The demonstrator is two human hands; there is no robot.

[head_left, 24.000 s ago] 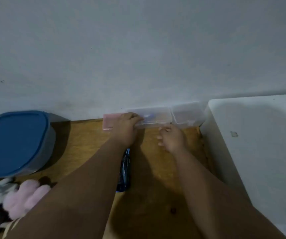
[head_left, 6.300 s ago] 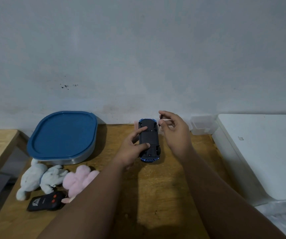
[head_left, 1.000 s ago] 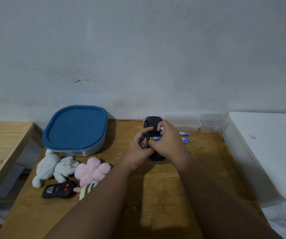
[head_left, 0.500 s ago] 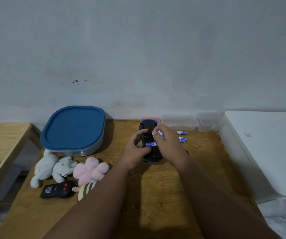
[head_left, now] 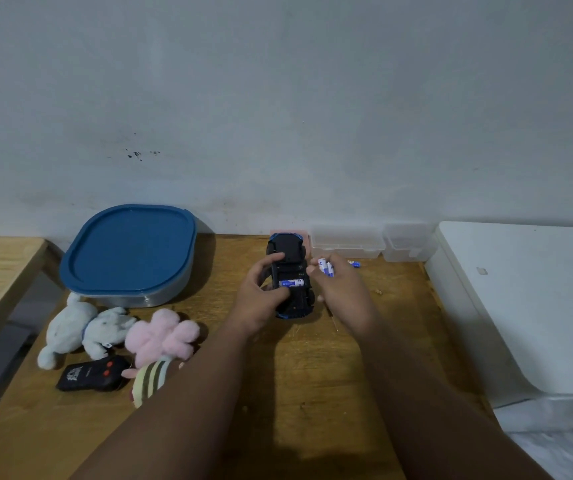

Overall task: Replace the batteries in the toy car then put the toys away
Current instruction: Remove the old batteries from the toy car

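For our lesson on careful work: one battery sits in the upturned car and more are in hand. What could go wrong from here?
1. The right hand only pinches the spare batteries; one may slip and roll across the table.
2. A loose battery lies by the clear box; old and new could get mixed.
3. The car is steadied by the left hand alone; pressing a cell in could tip it.

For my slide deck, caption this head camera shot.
Upturned toy car gripped by the left hand, one battery seated; the right hand pinches more batteries.
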